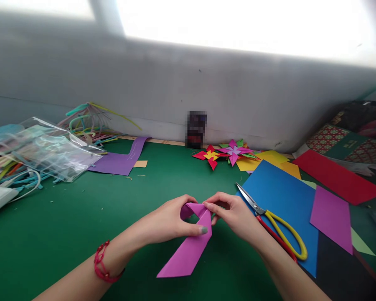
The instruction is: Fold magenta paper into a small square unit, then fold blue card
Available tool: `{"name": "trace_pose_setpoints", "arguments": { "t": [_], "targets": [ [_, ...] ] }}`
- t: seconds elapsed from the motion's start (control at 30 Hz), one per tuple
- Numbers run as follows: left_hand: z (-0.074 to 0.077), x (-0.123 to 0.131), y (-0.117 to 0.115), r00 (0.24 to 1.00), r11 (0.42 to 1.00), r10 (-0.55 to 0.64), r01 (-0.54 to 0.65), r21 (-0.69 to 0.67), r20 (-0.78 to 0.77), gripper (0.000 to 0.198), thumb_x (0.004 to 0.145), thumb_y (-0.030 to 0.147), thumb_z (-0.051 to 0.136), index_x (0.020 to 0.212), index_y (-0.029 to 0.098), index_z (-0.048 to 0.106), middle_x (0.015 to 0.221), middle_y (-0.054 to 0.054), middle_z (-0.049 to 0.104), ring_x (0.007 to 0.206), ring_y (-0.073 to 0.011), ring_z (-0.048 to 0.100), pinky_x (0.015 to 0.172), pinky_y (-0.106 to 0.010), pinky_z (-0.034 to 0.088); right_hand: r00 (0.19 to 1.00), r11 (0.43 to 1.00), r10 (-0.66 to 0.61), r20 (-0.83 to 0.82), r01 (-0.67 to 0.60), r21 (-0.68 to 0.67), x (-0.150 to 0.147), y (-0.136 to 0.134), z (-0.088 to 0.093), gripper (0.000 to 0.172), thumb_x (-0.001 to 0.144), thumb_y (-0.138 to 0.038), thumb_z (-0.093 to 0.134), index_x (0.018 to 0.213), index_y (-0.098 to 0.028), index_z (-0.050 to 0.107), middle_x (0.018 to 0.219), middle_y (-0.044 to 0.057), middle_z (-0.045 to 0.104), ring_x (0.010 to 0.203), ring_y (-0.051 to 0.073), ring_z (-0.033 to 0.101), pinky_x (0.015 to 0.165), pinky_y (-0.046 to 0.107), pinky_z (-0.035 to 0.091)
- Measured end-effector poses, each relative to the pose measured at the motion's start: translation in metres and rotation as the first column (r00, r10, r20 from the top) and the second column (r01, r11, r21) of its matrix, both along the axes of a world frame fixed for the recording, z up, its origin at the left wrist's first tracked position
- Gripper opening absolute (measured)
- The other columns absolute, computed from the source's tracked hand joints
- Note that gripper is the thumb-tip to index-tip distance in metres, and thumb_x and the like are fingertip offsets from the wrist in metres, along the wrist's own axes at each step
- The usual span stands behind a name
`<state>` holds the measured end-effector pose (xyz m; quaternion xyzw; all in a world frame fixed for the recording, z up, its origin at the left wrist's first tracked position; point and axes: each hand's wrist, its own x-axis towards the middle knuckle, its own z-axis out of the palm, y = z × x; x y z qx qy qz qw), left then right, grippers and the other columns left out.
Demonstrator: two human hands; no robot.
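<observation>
The pink paper strip (186, 257) is in both our hands, bent at the top into a fold, with a small opening left of the crease. Our left hand (175, 217) reaches in from the lower left, its thumb pressed flat across the front of the strip and its fingers curled behind the fold. Our right hand (232, 211) comes from the lower right and pinches the upper right corner between thumb and bent forefinger. The strip sits between the two hands, its long slanted tail running down toward us and to the left, below our left thumb. A red bracelet (102, 265) circles our left wrist.

Under the hands we have a green tabletop (81, 225). To the right, scissors (258, 209) with red and yellow handles lie over a blue sheet (282, 190), partly behind our right forearm; a magenta sheet (332, 219) overlaps that sheet, and a red sheet (340, 177) lies farther back. Folded paper flowers (233, 151) rest near the pale wall (156, 83). On the far left we see a purple piece (115, 164), a clear plastic bag (75, 154) and a bundle of coloured stems (87, 121).
</observation>
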<state>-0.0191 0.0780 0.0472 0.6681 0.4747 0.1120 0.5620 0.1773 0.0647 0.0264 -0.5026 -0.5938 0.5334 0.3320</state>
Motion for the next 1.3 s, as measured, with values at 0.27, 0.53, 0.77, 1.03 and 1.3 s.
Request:
{"name": "trace_pose_setpoints", "arguments": {
  "t": [0.27, 0.53, 0.77, 1.03, 1.3],
  "targets": [
    [-0.003, -0.007, 0.008, 0.990, 0.976, -0.043, 0.070, -0.206, 0.136, 0.030, 0.066, 0.035, 0.063, 0.090, 0.017, 0.058, 0.084, -0.002, 0.062, 0.072, -0.0152, 0.056, 0.056, -0.021, 0.041, 0.975, 0.985, 0.063, -0.214, -0.095, -0.142, 0.002, 0.002, 0.004, 0.032, 0.076, -0.043, 0.059, 0.093, -0.016, 0.066, 0.091, 0.006, 0.063, 0.080, 0.018, 0.059, 0.073, 0.030, 0.048],
    [-0.004, -0.005, 0.008, 0.956, 0.964, -0.041, 0.114, -0.239, 0.291, 0.033, 0.070, 0.027, 0.060, 0.102, 0.019, 0.058, 0.091, -0.003, 0.063, 0.079, -0.0161, 0.057, 0.064, -0.024, 0.044, 0.852, 0.926, 0.182, -0.491, -0.316, -0.205, -0.005, -0.005, 0.006, 0.046, 0.083, -0.045, 0.049, 0.122, -0.021, 0.051, 0.133, 0.010, 0.043, 0.118, 0.023, 0.042, 0.097, 0.037, 0.034],
    [-0.004, -0.001, 0.006, 0.951, 0.976, -0.039, 0.102, -0.193, 0.308, 0.039, 0.071, 0.029, 0.060, 0.108, 0.017, 0.056, 0.098, -0.006, 0.062, 0.085, -0.0193, 0.057, 0.068, -0.027, 0.045, 0.852, 0.931, 0.151, -0.502, -0.293, -0.218, -0.008, -0.009, 0.011, 0.045, 0.083, -0.045, 0.047, 0.124, -0.025, 0.049, 0.140, 0.005, 0.034, 0.124, 0.023, 0.036, 0.100, 0.037, 0.031],
    [-0.010, 0.004, 0.003, 0.916, 0.978, 0.006, 0.077, -0.192, 0.401, 0.038, 0.072, 0.025, 0.061, 0.109, 0.018, 0.056, 0.095, -0.005, 0.062, 0.083, -0.0175, 0.057, 0.069, -0.026, 0.045, 0.885, 0.946, 0.147, -0.442, -0.256, -0.197, -0.005, -0.008, 0.017, 0.035, 0.086, -0.039, 0.045, 0.116, -0.024, 0.056, 0.138, 0.005, 0.037, 0.125, 0.023, 0.034, 0.101, 0.036, 0.030],
    [-0.013, 0.001, 0.005, 0.930, 0.972, 0.050, 0.039, -0.233, 0.364, 0.034, 0.069, 0.025, 0.064, 0.101, 0.015, 0.061, 0.090, -0.006, 0.063, 0.078, -0.0177, 0.057, 0.066, -0.027, 0.044, 0.884, 0.947, 0.113, -0.454, -0.234, -0.220, -0.008, -0.010, 0.020, 0.037, 0.084, -0.041, 0.048, 0.116, -0.024, 0.057, 0.136, 0.007, 0.041, 0.120, 0.024, 0.041, 0.099, 0.039, 0.033]
  ]
}}
